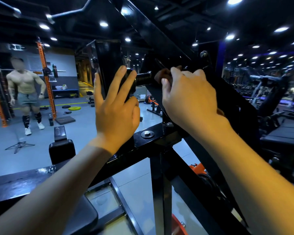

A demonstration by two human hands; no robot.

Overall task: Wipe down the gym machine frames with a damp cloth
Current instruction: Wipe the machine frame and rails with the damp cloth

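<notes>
A black steel machine frame fills the middle of the head view, with a diagonal beam running up to the left and a threaded black sleeve between two plates. My right hand grips a brown cloth and holds it against the frame just right of the sleeve. My left hand rests with straight fingers on a black upright plate, thumb tucked behind its lower edge.
A padded black bench stands below left, and a person walks near an orange rack. A yellow plate and small gear lie on the grey floor. Dark machines crowd the right.
</notes>
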